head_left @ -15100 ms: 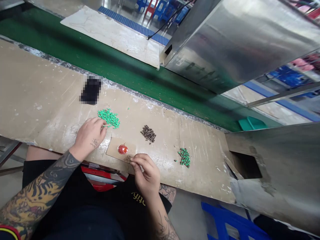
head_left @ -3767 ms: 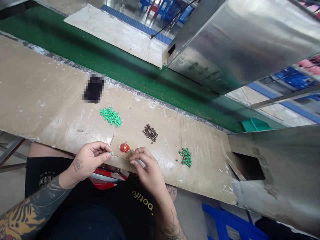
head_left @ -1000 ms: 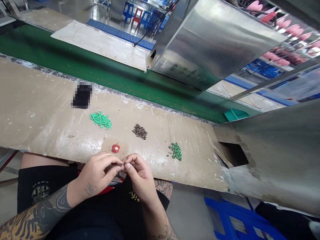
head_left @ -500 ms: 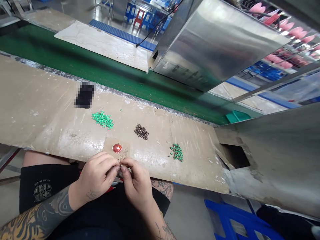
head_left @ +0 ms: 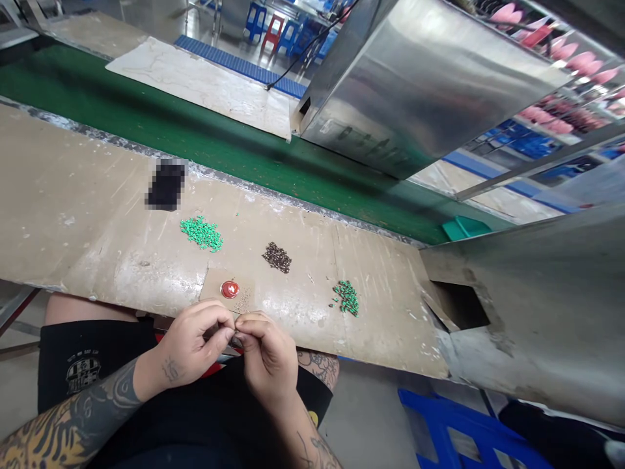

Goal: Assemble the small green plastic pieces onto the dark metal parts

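At the table's near edge, my left hand (head_left: 198, 339) and my right hand (head_left: 269, 352) meet fingertip to fingertip. Both are closed in a pinch; what they hold between them is too small and covered to name. Just beyond them lies a square of brown card (head_left: 213, 286) bearing a small round dab of glossy red (head_left: 229, 289) and a scatter of tiny pale bits (head_left: 243, 299). Farther off are a heap of small green pieces (head_left: 201, 234), a heap of dark brown pieces (head_left: 277, 257) and, to the right, a smaller heap of green-and-dark pieces (head_left: 347, 298).
A dark pixelated object (head_left: 166, 185) rests at the table's back left. Behind runs a green belt (head_left: 234, 146) with a white board (head_left: 205, 85) across it. A metal housing (head_left: 420, 85) rises at the back right; a blue stool (head_left: 454, 423) stands at lower right.
My fingertips have shifted slightly and closed more over whatever is between them. The heaps, card and red dab look the same.
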`<action>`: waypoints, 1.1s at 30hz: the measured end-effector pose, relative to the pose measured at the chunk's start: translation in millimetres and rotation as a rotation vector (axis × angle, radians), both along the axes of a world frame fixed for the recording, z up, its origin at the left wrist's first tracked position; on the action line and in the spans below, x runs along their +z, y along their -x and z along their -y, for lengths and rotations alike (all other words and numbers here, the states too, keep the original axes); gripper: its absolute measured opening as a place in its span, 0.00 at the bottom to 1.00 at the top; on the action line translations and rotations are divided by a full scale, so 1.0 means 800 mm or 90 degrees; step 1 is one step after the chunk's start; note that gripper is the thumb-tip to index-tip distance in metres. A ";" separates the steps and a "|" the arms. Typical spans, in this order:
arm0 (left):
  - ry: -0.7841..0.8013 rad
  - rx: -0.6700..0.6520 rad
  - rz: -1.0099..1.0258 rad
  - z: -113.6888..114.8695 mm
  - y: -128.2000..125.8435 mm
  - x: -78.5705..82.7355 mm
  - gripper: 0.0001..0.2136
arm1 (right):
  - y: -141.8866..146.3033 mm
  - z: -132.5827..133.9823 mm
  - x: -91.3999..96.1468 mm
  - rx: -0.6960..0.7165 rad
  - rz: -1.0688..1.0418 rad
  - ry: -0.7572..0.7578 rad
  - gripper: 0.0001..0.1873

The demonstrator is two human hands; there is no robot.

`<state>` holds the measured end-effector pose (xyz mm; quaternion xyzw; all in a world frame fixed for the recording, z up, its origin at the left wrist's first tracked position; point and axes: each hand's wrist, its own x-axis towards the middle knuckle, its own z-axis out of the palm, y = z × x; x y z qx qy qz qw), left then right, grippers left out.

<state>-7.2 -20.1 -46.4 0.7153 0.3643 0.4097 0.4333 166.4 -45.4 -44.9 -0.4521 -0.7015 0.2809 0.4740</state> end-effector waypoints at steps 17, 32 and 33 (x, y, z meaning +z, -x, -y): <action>-0.087 0.120 0.066 0.011 -0.018 -0.023 0.04 | 0.018 0.016 -0.022 -0.087 -0.163 0.131 0.06; -0.132 0.249 -0.629 -0.142 0.021 -0.049 0.08 | -0.034 -0.039 -0.034 -0.101 0.199 0.065 0.06; -0.129 0.248 -0.633 -0.142 0.020 -0.050 0.08 | -0.035 -0.042 -0.034 -0.093 0.215 0.072 0.07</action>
